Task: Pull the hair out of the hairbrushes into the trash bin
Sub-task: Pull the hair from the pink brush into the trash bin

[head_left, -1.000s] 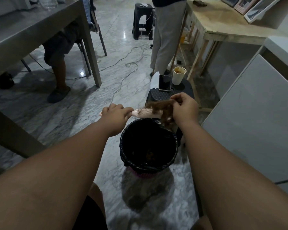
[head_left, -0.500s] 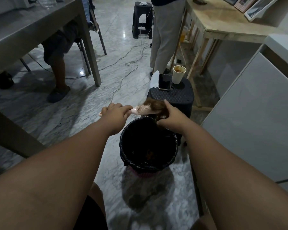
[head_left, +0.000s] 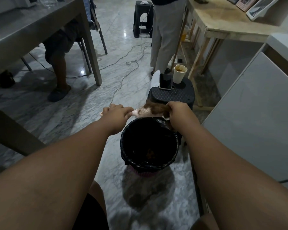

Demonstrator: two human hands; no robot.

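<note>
A pink hairbrush (head_left: 142, 112) lies level over the far rim of the trash bin (head_left: 128, 156), which is lined with a black bag. My left hand (head_left: 116, 113) grips its handle. A clump of brown hair (head_left: 154, 108) covers the bristles at the brush's right end. My right hand (head_left: 179, 113) pinches that clump with curled fingers, just above the bin's rim. A little hair lies at the bottom of the bin.
A black stool (head_left: 173, 95) behind the bin carries a phone (head_left: 165, 81) and a paper cup (head_left: 179, 73). One person stands ahead (head_left: 166, 30) and another sits at the grey table (head_left: 32, 29) on the left. Cables (head_left: 123, 77) cross the marble floor. A white cabinet (head_left: 256, 113) stands at the right.
My right hand dipped towards the bin's rim, then came back up to the clump on the brush. The left hand kept the handle almost still.
</note>
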